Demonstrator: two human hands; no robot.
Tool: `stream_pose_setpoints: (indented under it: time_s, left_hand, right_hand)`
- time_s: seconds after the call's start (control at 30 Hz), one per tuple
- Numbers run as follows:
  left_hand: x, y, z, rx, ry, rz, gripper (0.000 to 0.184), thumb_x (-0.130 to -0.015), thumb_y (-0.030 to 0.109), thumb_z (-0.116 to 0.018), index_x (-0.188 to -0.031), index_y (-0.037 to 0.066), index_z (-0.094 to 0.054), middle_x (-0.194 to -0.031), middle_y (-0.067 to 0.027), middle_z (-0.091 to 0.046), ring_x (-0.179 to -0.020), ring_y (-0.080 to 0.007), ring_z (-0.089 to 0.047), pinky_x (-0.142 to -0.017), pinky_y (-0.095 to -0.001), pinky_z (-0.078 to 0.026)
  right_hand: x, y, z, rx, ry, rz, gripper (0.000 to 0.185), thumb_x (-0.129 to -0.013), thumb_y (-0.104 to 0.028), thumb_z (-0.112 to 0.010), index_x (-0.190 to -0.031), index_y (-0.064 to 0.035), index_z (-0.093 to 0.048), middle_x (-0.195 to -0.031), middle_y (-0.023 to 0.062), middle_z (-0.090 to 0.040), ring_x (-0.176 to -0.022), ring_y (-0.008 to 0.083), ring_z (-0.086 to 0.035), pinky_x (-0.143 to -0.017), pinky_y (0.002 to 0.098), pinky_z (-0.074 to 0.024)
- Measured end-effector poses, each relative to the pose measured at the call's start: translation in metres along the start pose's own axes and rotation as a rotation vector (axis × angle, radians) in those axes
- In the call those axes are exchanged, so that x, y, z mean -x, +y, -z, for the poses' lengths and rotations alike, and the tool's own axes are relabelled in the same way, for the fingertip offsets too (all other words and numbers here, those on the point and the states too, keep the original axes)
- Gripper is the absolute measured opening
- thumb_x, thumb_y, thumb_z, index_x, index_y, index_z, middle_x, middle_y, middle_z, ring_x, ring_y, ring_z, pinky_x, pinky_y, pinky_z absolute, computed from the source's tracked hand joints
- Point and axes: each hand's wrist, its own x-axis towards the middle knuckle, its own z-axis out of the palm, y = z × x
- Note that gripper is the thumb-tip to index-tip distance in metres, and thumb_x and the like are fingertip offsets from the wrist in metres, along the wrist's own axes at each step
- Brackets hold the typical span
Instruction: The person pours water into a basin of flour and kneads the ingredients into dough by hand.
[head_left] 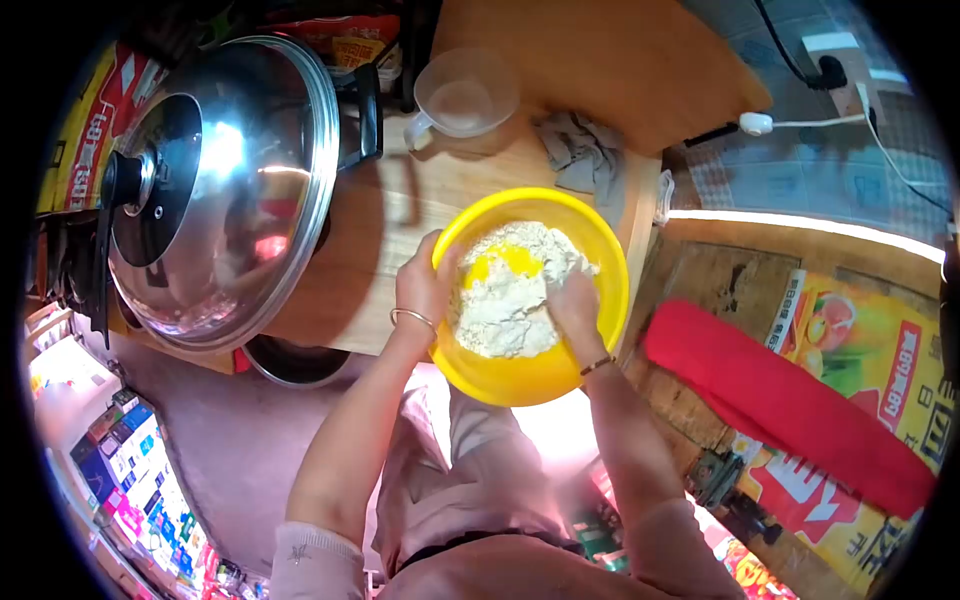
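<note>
A yellow bowl (600, 340) sits at the front edge of the wooden table, holding a crumbly, pale flour mixture (505, 325). Bright yellow patches, where the bowl shows through or something yellow lies on the flour, appear near the top of the mixture. My left hand (422, 285) grips the bowl's left rim, thumb over the edge. Inside the bowl, my right hand (573, 305) is closed and pressed into the right side of the mixture. Its fingertips are partly buried in the flour.
A large wok with a shiny lid (240, 180) stands on the left. Behind the bowl are a clear plastic cup (466, 95) and a crumpled grey cloth (582, 152). To the right lie a red cloth roll (780, 400) and printed packaging (850, 335). A socket with cords (835, 72) is at upper right.
</note>
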Motion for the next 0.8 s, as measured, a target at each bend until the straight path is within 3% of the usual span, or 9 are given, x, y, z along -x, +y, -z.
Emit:
stream_pose_setpoints:
  time_s: [0.07,0.17,0.23,0.4,0.47,0.5,0.63,0.7,0.8]
  left_hand:
    - [0.000,-0.006,-0.002,-0.058,-0.024,-0.042,0.035,-0.088,0.030,-0.055,-0.117,0.010,-0.052,-0.084,-0.0239,-0.062,-0.080,-0.0388,-0.061,-0.067,-0.0423,-0.048]
    - [0.001,0.000,0.003,-0.022,-0.090,0.012,0.035,-0.089,0.030,-0.054,-0.117,0.010,-0.051,-0.083,-0.0236,-0.062,-0.078,-0.0391,-0.061,-0.066,-0.0436,-0.048]
    - [-0.002,0.003,0.004,-0.063,-0.088,-0.001,0.034,-0.089,0.030,-0.053,-0.117,0.009,-0.051,-0.081,-0.0233,-0.062,-0.076,-0.0392,-0.061,-0.064,-0.0441,-0.048]
    - [0.002,0.002,0.000,-0.078,-0.019,-0.018,0.034,-0.089,0.031,-0.053,-0.116,0.010,-0.051,-0.080,-0.0226,-0.062,-0.075,-0.0387,-0.061,-0.064,-0.0442,-0.047]
    - [0.003,0.009,0.001,-0.003,-0.052,0.038,0.033,-0.089,0.031,-0.053,-0.116,0.010,-0.051,-0.081,-0.0226,-0.062,-0.075,-0.0390,-0.061,-0.064,-0.0443,-0.047]
    - [0.002,0.011,0.003,0.066,-0.091,0.100,0.033,-0.089,0.031,-0.052,-0.116,0.011,-0.052,-0.081,-0.0226,-0.062,-0.075,-0.0392,-0.060,-0.063,-0.0443,-0.047]
    - [0.003,-0.004,-0.002,-0.094,-0.020,-0.031,0.034,-0.089,0.032,-0.053,-0.116,0.011,-0.052,-0.082,-0.0231,-0.062,-0.077,-0.0395,-0.060,-0.064,-0.0430,-0.047]
    - [0.003,-0.002,-0.003,-0.073,-0.010,-0.017,0.034,-0.089,0.032,-0.053,-0.116,0.011,-0.052,-0.082,-0.0234,-0.062,-0.078,-0.0395,-0.060,-0.065,-0.0434,-0.047]
    - [0.007,-0.001,-0.001,-0.058,0.018,-0.002,0.034,-0.089,0.032,-0.053,-0.116,0.012,-0.052,-0.083,-0.0237,-0.061,-0.079,-0.0398,-0.060,-0.066,-0.0441,-0.047]
  right_hand:
    - [-0.032,0.012,-0.007,-0.337,-0.071,-0.327,0.062,-0.074,-0.030,-0.059,-0.123,0.0046,-0.044,-0.117,0.0259,-0.051,-0.111,0.0358,-0.047,-0.092,0.0435,-0.0394]
    - [-0.065,-0.010,-0.020,-0.328,-0.215,-0.300,0.054,-0.076,-0.023,-0.055,-0.118,0.0087,-0.046,-0.116,0.0309,-0.050,-0.107,0.0392,-0.051,-0.086,0.0434,-0.0438]
    - [-0.066,-0.034,-0.040,-0.306,-0.013,-0.142,0.042,-0.076,-0.017,-0.051,-0.108,0.0100,-0.051,-0.106,0.0288,-0.056,-0.102,0.0390,-0.053,-0.088,0.0432,-0.0428]
    - [-0.032,-0.079,-0.017,-0.475,-0.347,0.330,0.025,-0.074,-0.013,-0.052,-0.087,0.0066,-0.060,-0.093,0.0230,-0.061,-0.095,0.0366,-0.057,-0.083,0.0425,-0.0447]
    - [-0.031,-0.076,0.007,0.093,-0.423,0.842,0.019,-0.074,-0.012,-0.052,-0.083,0.0018,-0.063,-0.092,0.0216,-0.061,-0.088,0.0336,-0.061,-0.074,0.0414,-0.0480]
    - [-0.045,-0.076,0.024,0.099,-0.413,0.843,0.019,-0.074,-0.012,-0.052,-0.083,0.0018,-0.063,-0.092,0.0216,-0.061,-0.088,0.0336,-0.061,-0.074,0.0414,-0.0480]
    - [-0.088,-0.056,0.065,-0.367,-0.551,0.101,0.031,-0.076,-0.027,-0.060,-0.083,0.0028,-0.062,-0.076,0.0193,-0.062,-0.065,0.0273,-0.060,-0.062,0.0393,-0.0471]
    - [-0.088,0.023,-0.007,-0.894,-0.152,0.270,0.033,-0.080,-0.030,-0.058,-0.085,0.0024,-0.062,-0.074,0.0177,-0.061,-0.064,0.0241,-0.059,-0.061,0.0380,-0.0468]
    - [-0.048,0.058,-0.011,-0.571,-0.197,-0.134,0.034,-0.080,-0.028,-0.061,-0.101,-0.0012,-0.059,-0.095,0.0185,-0.060,-0.091,0.0289,-0.057,-0.077,0.0385,-0.0452]
